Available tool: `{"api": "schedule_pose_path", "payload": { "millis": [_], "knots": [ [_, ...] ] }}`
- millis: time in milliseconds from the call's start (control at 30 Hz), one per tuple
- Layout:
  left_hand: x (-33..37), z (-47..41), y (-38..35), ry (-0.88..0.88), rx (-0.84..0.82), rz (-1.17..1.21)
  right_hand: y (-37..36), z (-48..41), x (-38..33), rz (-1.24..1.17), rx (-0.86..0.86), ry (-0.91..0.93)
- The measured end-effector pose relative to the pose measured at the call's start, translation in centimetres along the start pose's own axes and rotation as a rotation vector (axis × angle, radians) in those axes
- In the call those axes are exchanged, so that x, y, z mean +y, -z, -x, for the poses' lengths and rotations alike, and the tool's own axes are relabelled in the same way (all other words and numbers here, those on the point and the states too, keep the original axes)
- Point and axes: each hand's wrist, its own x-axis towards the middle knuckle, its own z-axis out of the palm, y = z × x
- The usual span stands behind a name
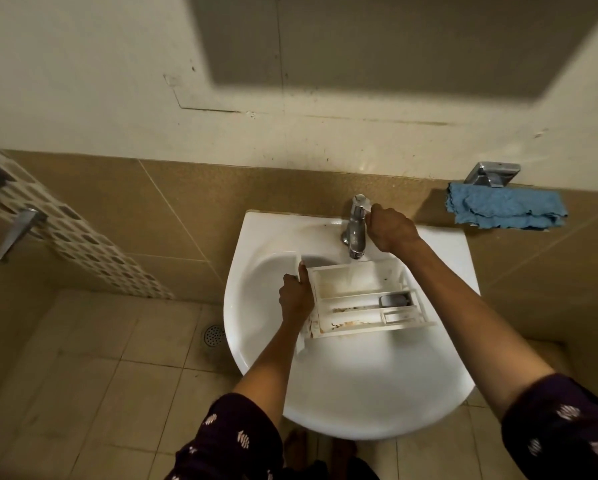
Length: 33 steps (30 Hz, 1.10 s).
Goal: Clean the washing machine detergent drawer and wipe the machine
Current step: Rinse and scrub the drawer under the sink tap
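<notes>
One blue cloth (506, 208) beside tap (356, 226)

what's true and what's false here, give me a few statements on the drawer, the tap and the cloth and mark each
1. Water runs from the tap into the detergent drawer. True.
2. The right hand holds the blue cloth. False: it grips the top of the tap; the cloth hangs at the wall, right of the sink.
3. The left hand holds the drawer by its front end over the basin. True.
4. The drawer is already spotless. False: brown residue streaks its compartments.
</notes>
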Motion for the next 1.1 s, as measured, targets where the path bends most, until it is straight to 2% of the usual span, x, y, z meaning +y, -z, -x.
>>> {"api": "schedule_pose_path", "payload": {
  "millis": [633,700,733,800,867,933,1000,1100],
  "knots": [
    [0.0,0.2,0.1,-0.013,-0.008,-0.002,-0.3,0.5,-0.8,-0.101,0.014,-0.054],
    [0.1,0.2,0.1,-0.014,-0.008,-0.009,-0.4,0.3,-0.3,-0.293,-0.022,-0.030],
    [0.1,0.2,0.2,-0.013,-0.005,-0.012,-0.6,0.3,0.1,-0.494,-0.037,-0.043],
    [0.0,0.1,0.1,-0.007,0.004,-0.009,-1.5,0.5,0.5,-1.064,-0.047,-0.227],
    [-0.1,0.0,0.0,-0.004,0.001,-0.010,-3.7,1.2,1.1,-1.432,-0.038,-0.454],
    [-0.3,-0.2,-0.1,-0.006,-0.001,0.002,-5.7,2.1,1.2,-1.563,-0.136,-0.581],
    [-0.3,-0.3,-0.1,-0.009,-0.001,0.012,-6.9,2.4,1.0,-1.721,-0.242,-0.627],
    [-0.2,-0.3,-0.2,-0.009,0.005,0.022,-7.1,2.3,-0.1,-1.842,-0.292,-0.579]
  ]
}}
